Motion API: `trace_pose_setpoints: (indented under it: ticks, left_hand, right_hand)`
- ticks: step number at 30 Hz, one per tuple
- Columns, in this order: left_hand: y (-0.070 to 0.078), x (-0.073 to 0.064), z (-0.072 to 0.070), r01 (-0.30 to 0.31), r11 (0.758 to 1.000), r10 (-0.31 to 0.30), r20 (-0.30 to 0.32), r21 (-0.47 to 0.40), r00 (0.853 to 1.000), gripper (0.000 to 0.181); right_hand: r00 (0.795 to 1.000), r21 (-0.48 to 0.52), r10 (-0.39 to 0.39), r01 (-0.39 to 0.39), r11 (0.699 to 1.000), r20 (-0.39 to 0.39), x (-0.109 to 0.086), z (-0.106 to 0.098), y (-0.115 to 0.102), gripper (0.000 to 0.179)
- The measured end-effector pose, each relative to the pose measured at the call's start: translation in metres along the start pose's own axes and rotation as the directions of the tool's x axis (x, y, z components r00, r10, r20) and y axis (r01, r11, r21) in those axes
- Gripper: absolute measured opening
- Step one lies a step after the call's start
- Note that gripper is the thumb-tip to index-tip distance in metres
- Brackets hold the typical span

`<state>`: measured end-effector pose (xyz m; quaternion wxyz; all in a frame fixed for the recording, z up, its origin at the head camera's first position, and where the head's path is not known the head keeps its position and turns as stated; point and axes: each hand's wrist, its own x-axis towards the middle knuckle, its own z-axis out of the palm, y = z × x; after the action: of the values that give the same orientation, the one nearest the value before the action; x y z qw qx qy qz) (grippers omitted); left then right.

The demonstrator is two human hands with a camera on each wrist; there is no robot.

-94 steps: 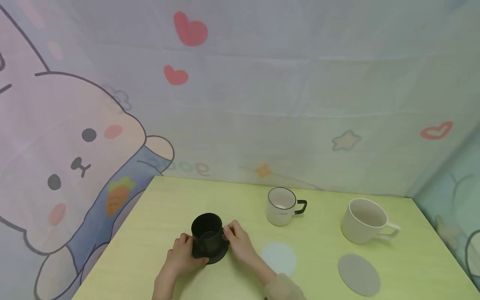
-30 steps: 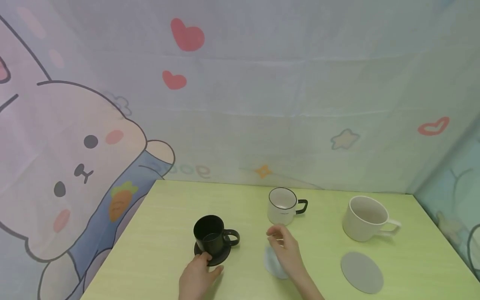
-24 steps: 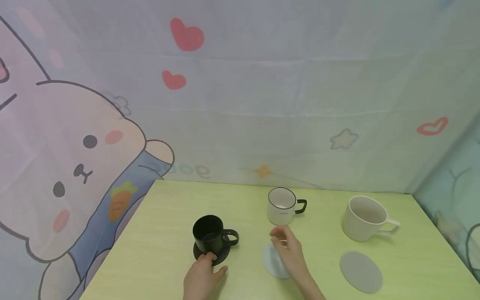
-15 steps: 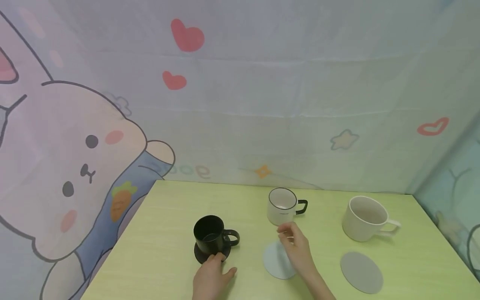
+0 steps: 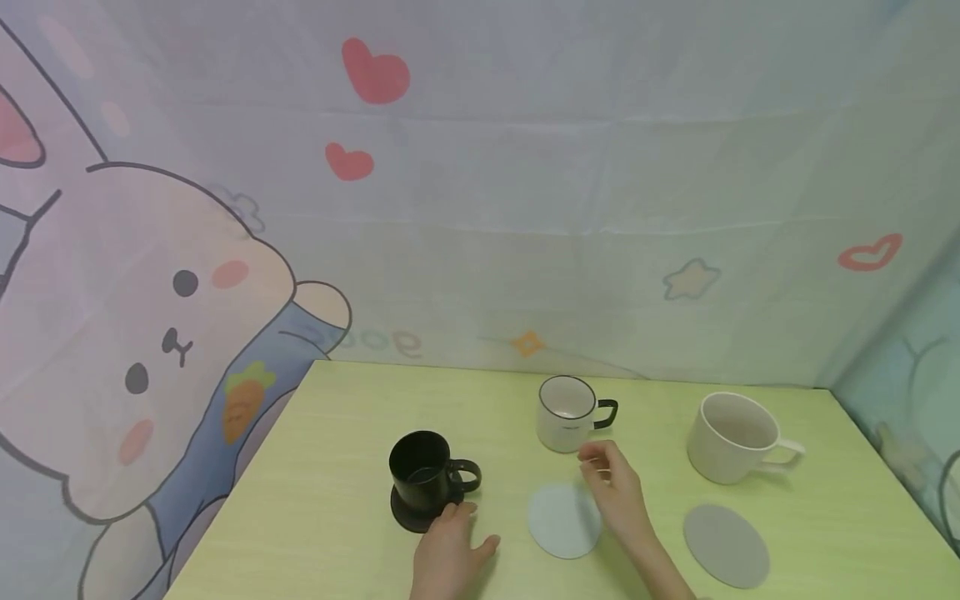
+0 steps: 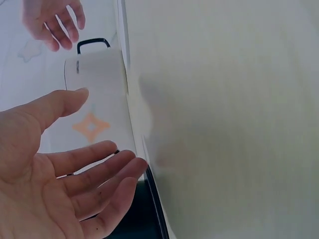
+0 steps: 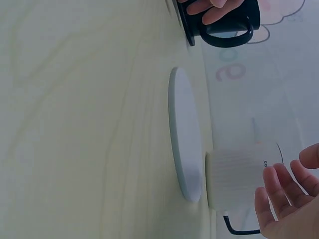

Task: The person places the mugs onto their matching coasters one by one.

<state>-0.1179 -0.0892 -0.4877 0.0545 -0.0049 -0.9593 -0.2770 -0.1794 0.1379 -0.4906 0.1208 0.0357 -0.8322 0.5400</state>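
A black mug (image 5: 420, 477) stands upright on a black round coaster (image 5: 411, 518), handle to the right. My left hand (image 5: 452, 554) is just in front of it, fingers relaxed and thumb spread, holding nothing; in the left wrist view its palm faces the camera. My right hand (image 5: 617, 492), fingers loosely bent and holding nothing, hovers between the white mug with black rim (image 5: 566, 417) and a pale round coaster (image 5: 564, 521). In the right wrist view that coaster (image 7: 187, 134) lies flat on the table, nearer than the white mug (image 7: 237, 177).
A wide cream mug (image 5: 731, 439) stands at the right with its handle pointing right. In front of it lies a grey round coaster (image 5: 726, 546). A printed cloth (image 5: 487, 192) hangs behind the table (image 5: 315, 508); a dark cable (image 5: 947, 500) shows at the right edge.
Both hands earlier held the black mug and its coaster. The right hand has let go and moved right past the pale coaster; the left has come off and shifted right.
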Motion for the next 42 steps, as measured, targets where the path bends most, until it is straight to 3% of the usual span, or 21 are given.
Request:
trace_pose_setpoints:
  ticks: [7,13,24,32,42]
  left_hand:
    - [0.013,0.001,0.008,-0.008,1.000,0.008,-0.008,-0.012,1.000,0.052]
    - [0.023,0.004,0.014,0.004,0.997,-0.001,0.036,-0.075,0.999,0.056]
    - [0.034,0.008,0.030,-0.066,0.996,0.071,0.078,-0.064,0.994,0.068]
    - [0.041,0.014,0.036,-0.075,0.990,0.088,0.113,-0.120,0.990,0.077]
    - [0.047,0.020,0.044,-0.089,0.990,0.106,0.176,-0.105,0.979,0.088]
  right_hand:
    - [0.999,-0.014,0.034,-0.034,0.999,-0.011,0.004,-0.009,0.005,0.018]
    - [0.998,-0.012,0.061,-0.061,0.998,-0.021,0.009,-0.015,0.007,0.017]
    - [0.998,-0.023,0.051,-0.051,0.998,-0.025,0.014,-0.021,0.012,0.018]
    - [0.998,-0.050,0.054,-0.055,0.997,-0.012,0.021,-0.029,0.012,0.021]
    - [1.000,-0.048,0.001,-0.002,0.999,-0.023,0.028,-0.028,0.011,0.019]
